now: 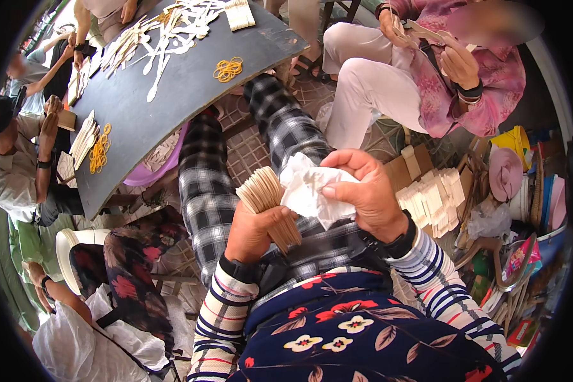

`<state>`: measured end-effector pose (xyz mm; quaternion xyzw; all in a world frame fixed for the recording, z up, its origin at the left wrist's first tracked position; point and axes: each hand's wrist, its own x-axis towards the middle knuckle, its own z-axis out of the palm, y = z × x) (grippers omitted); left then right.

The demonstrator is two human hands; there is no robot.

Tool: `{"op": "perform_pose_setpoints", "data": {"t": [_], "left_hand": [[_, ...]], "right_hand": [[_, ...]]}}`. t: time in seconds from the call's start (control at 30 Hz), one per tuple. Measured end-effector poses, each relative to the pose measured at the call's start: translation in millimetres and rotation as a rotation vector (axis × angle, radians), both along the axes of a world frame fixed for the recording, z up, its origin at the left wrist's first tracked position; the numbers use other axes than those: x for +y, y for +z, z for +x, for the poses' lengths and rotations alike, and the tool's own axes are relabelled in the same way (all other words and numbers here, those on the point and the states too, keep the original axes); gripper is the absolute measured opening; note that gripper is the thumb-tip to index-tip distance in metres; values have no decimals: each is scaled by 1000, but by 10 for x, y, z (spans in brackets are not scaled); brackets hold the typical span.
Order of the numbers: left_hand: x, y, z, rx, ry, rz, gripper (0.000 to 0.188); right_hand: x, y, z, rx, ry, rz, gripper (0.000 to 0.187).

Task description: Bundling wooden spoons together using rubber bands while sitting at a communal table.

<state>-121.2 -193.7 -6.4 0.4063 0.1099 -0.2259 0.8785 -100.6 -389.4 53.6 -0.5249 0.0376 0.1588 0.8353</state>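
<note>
Above my lap, my left hand [249, 234] is wrapped round a bundle of flat wooden spoons [261, 190], stacked face to face and tilted, with their ends fanning out above and below the thumb. To its right, my right hand [377, 197] pinches a crumpled white cloth [313, 190] between thumb and fingers; whether it is fabric or paper I cannot tell. One edge of the cloth lies against the left thumb and close beside the bundle.
A dark table [191, 95] ahead carries loose wooden spoons [165, 41] and yellow rubber bands [227, 69]. Stacked wooden pieces [431, 200] fill a cardboard box at my right. Co-workers sit on both sides; one at far right holds wooden pieces. A purple basin [149, 172] stands under the table.
</note>
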Motion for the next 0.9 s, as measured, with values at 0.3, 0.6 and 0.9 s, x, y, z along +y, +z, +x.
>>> {"op": "perform_pose_setpoints", "data": {"t": [0.3, 0.6, 0.9], "left_hand": [[26, 12, -47, -90, -86, 9, 36], [-44, -20, 11, -56, -147, 16, 32], [-82, 29, 29, -86, -162, 199, 27]], "right_hand": [[46, -325, 91, -18, 101, -183, 50], [-459, -371, 95, -140, 76, -605, 12], [-1652, -942, -1294, -311, 461, -1726, 5]]}}
